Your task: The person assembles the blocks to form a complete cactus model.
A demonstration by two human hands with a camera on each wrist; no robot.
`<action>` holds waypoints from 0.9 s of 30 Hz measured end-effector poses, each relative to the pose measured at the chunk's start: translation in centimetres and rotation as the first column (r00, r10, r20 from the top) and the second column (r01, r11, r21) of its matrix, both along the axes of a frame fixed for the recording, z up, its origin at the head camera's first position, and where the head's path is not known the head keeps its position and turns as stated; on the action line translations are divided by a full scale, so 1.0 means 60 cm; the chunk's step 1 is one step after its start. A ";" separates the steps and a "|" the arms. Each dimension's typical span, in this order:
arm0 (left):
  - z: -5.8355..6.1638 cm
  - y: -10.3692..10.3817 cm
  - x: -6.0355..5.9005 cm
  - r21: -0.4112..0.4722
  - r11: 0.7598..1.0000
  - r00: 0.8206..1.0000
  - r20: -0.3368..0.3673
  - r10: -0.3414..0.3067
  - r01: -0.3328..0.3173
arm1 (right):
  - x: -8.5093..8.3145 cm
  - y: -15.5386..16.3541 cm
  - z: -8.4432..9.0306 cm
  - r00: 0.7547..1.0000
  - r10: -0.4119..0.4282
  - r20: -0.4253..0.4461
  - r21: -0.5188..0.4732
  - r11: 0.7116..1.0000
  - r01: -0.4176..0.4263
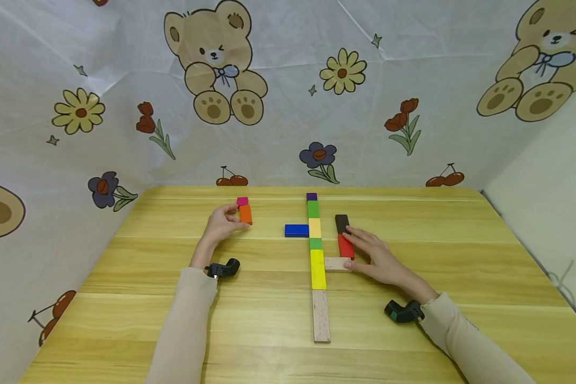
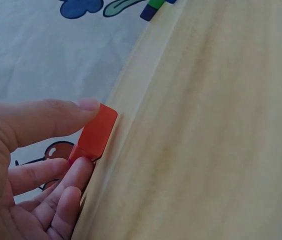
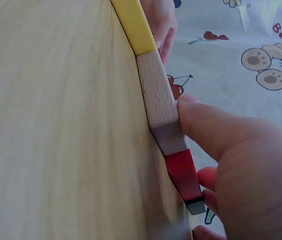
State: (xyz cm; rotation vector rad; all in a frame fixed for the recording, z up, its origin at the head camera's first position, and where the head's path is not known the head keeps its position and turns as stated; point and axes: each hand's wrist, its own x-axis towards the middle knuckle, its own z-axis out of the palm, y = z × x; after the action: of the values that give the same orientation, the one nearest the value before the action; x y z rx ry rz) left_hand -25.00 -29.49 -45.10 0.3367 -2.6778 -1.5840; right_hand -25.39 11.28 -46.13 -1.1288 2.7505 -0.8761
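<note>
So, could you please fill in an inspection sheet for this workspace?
Surface: light wooden table, no spills seen.
Job's things: orange wooden block beside small pink block; red block, black block, short natural-wood block.
Clutter: long row of coloured blocks; blue block against it.
Grippers: left hand pinches orange block; right hand rests flat against red block.
Cables: nothing seen.
Surroundings: bear-and-flower printed sheet.
</note>
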 end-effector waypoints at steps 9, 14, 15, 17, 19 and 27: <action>0.004 -0.002 -0.012 -0.008 0.998 0.998 0.034 -0.057 0.057 | 0.001 0.000 0.001 1.000 -0.002 0.015 -0.005 1.000 0.002; 0.003 -0.006 -0.015 0.007 0.997 0.996 0.049 -0.076 0.076 | 0.001 0.000 0.001 1.000 0.001 0.014 -0.011 1.000 -0.001; 0.002 -0.007 -0.015 0.010 0.997 0.996 0.050 -0.077 0.076 | 0.001 0.000 0.001 1.000 0.001 0.014 -0.011 1.000 -0.001; 0.001 -0.008 -0.016 0.016 0.997 0.996 0.054 -0.074 0.074 | 0.001 0.000 0.000 1.000 -0.001 0.014 -0.010 1.000 0.001; -0.001 -0.009 -0.016 0.021 0.998 0.996 0.055 -0.067 0.066 | 0.001 0.000 -0.001 1.000 -0.002 0.014 -0.008 1.000 0.002; -0.006 -0.008 -0.014 -0.003 0.999 0.999 0.017 -0.033 0.033 | -0.001 -0.001 -0.002 1.000 0.002 0.009 -0.018 1.000 -0.002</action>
State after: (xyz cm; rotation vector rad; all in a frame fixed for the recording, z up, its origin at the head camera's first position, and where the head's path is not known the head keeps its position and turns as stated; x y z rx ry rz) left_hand -25.83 -29.95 -45.45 0.3084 -2.7123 -1.5919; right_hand -25.44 11.20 -46.22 -1.1270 2.7390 -0.9050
